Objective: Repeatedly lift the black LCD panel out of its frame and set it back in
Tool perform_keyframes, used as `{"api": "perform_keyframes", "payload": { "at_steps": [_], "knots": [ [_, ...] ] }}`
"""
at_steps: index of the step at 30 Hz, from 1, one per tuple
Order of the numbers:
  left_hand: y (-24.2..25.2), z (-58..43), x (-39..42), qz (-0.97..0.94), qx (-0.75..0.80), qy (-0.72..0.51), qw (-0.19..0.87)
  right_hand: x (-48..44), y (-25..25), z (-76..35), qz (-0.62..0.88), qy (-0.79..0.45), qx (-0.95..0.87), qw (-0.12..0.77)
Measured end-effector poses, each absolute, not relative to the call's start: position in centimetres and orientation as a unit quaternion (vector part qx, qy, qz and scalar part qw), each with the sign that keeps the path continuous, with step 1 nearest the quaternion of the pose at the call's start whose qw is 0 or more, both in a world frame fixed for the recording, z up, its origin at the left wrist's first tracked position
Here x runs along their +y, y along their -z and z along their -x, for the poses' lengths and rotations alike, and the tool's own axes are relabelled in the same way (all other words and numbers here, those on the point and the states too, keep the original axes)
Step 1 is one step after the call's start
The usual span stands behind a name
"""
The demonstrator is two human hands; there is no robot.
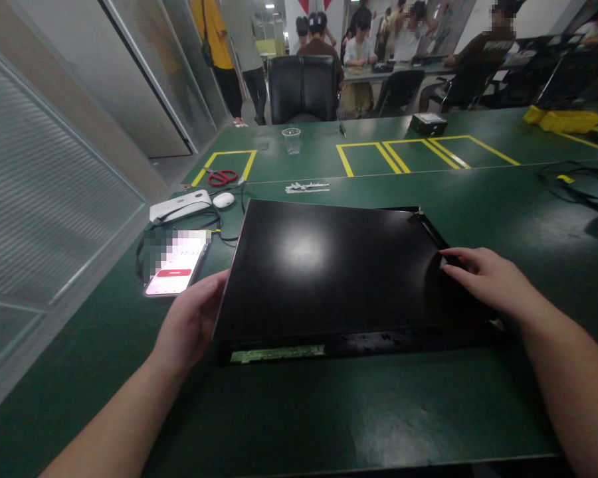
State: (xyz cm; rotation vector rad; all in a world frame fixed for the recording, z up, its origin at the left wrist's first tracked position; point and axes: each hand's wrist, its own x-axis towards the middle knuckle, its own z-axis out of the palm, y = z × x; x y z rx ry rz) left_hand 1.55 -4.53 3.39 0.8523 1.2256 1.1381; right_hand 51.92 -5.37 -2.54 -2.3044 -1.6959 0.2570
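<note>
A flat black display panel with a glossy reflection lies tilted over a black frame, its left side raised. Along the frame's near edge a green strip, like a circuit board, shows. My left hand grips the panel's left edge, with the fingertips hidden behind it. At the right edge, my right hand is closed, thumb and forefinger pinched at the panel's rim. Something small and pale shows between those fingertips; I cannot make out what it is.
Left of the panel lie a lit phone, a white device with a cable, a white mouse and red-handled scissors. Beyond are pale strips, a plastic cup, a screwdriver and a black box. Cables lie right.
</note>
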Motion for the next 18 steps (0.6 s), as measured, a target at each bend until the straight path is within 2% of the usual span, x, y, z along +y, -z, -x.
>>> {"api": "perform_keyframes", "payload": {
  "at_steps": [6, 12, 18],
  "knots": [
    [-3.8, -2.1, -5.2, -0.406, 0.523, -0.494, 0.563, -5.3, 3.5, -52.6, 0.79, -0.093, -0.582, 0.167],
    [-3.4, -1.7, -5.0, -0.414, 0.5, -0.489, 0.583, -4.8, 3.7, -52.9, 0.803, -0.128, -0.517, 0.268],
    [-2.8, -1.5, -5.2, -0.417, 0.485, -0.508, 0.577, -4.9, 3.2, -52.6, 0.799, -0.175, -0.472, 0.33]
  ]
}}
